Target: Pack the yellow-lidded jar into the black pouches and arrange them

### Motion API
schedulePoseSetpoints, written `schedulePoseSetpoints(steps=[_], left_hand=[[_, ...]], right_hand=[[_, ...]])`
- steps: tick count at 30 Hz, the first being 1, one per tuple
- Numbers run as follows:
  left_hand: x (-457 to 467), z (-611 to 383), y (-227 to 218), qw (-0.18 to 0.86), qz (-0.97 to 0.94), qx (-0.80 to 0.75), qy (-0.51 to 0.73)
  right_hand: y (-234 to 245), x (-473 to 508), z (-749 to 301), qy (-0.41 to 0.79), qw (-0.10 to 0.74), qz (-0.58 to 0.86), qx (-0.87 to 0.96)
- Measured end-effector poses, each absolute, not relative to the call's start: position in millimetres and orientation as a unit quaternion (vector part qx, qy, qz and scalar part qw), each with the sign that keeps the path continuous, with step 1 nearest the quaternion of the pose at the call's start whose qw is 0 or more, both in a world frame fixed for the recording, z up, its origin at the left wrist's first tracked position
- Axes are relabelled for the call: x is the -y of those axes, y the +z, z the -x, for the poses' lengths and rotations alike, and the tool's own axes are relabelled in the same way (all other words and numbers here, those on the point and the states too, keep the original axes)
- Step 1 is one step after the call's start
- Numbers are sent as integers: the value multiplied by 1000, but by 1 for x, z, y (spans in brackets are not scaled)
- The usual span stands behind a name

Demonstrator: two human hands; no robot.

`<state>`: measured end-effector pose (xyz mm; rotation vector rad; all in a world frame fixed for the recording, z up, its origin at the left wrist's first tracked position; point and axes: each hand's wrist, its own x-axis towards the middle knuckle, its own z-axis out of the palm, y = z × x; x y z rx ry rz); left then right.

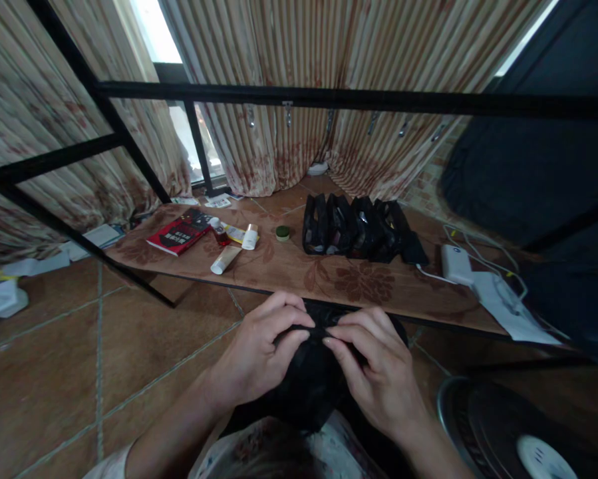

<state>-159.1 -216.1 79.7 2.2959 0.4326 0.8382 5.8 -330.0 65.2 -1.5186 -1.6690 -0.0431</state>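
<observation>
Both of my hands pinch a piece of black fabric (pixel 311 386) close in front of me, over my lap. My left hand (pixel 266 346) has thumb and forefinger pressed together on its upper part. Right beside it, my right hand (pixel 376 356) grips the same fabric in a like pinch, the fingertips nearly meeting. What kind of item the fabric is, I cannot tell. Beyond the hands, several black pouches (pixel 363 229) stand in a row on the bench (pixel 299 286), with small things inside that are too dim to name.
On the bench lie a red-and-black book (pixel 179 231), a dark red bottle (pixel 219 233), a cream tube (pixel 225 259), a white-capped bottle (pixel 249 237) and a small green-topped jar (pixel 282 233). A white device (pixel 457 265) with cables sits right. A black metal bar (pixel 328 98) crosses above; a fan-like round object (pixel 513 432) stands lower right.
</observation>
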Motion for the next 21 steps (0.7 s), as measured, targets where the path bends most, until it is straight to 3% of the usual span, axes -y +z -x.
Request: schedulePoseSetpoints(steps=[4,16,21], left_hand=[[216,159,83,319,-892,-163,276],[214,157,74,296,-876,-128,358],[211,162,73,293,-876,-124,362]], right_hand=[[68,329,-3,-29,436,593,676],[66,335,-22,21,415,603,681],[64,339,-22,-17,429,588,685]])
